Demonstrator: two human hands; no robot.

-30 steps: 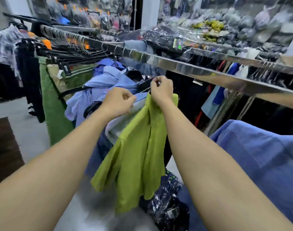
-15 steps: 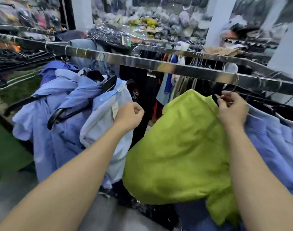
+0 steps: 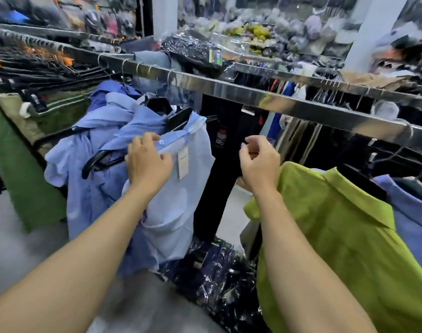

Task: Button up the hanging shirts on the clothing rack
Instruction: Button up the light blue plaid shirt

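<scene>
Where the two bare forearms reach up from the bottom of the frame, crinkled plastic-wrapped dark garments (image 3: 212, 272) lie heaped on the floor between them. At lower right the lime-green shirt (image 3: 337, 236) hangs with its collar turned toward the camera, a blue shirt (image 3: 416, 212) just behind it at the right edge. Left of centre, the left hand (image 3: 148, 162) rests on the pale blue shirt (image 3: 176, 200), its fingers lightly curled at the collar placket beside a white button (image 3: 161, 142); whether it pinches the cloth cannot be told. A paper tag (image 3: 183, 164) dangles just right of that hand. The right hand (image 3: 259, 162) hovers at centre, fingers loosely curled, holding nothing, in front of a hanging black garment (image 3: 219, 164). Darker blue shirts (image 3: 104, 140) on black hangers crowd the left, beside green garments (image 3: 25, 169). Above them all, the chrome rack rail (image 3: 253, 97) crosses the frame, with blurred bagged stock in the upper background.
</scene>
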